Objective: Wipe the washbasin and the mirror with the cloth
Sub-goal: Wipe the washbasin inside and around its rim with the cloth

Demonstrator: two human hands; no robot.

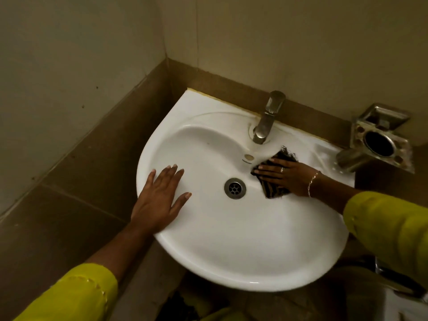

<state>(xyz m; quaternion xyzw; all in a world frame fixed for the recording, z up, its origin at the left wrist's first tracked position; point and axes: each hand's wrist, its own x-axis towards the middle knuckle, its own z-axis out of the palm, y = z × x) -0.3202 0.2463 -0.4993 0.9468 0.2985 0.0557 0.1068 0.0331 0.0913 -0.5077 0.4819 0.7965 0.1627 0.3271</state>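
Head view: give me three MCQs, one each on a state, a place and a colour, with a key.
1. The left hand is:
A. clenched
B. flat on the rim of the washbasin
C. raised in the air

2. The cloth lies:
A. under the left hand
B. in the washbasin right of the drain, under the right hand
C. over the near rim

3. The sleeves are:
A. blue
B. white
C. yellow-green

Key: 1B, its fingers lie straight on the rim. 2B, the right hand presses it beside the drain. 3C, both sleeves show yellow-green.
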